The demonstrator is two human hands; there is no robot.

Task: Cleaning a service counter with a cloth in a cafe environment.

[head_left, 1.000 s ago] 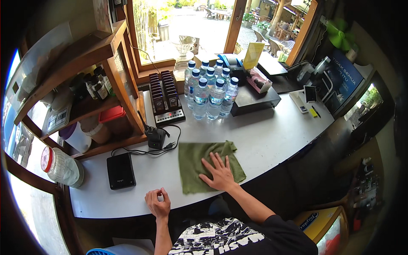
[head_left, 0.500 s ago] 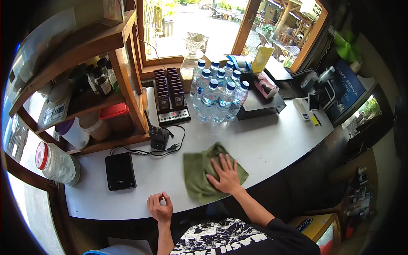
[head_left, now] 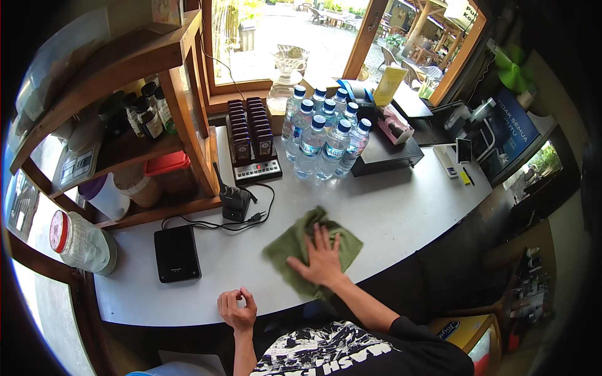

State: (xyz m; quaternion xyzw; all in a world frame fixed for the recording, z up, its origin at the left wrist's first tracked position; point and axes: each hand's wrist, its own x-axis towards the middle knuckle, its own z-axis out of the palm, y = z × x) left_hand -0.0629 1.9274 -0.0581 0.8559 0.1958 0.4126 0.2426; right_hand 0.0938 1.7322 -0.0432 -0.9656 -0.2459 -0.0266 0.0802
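My right hand lies flat with its fingers spread, pressing on a green cloth on the white counter. The cloth is partly rumpled, and its part under the palm is hidden. At the counter's near edge, my left hand rests with its fingers curled in and nothing seen in them. Nearest to it is a black flat box-shaped device, a little beyond and to the left. Past the cloth stands a group of clear water bottles with blue caps.
A black handheld radio in its charger and a loose cable lie left of the cloth. Behind are a rack of pagers and a black cash drawer. Wooden shelves and a red-lidded jar border the left.
My right hand has slid a little to the left across the counter, carrying the cloth with it. My left hand has stayed nearly where it was.
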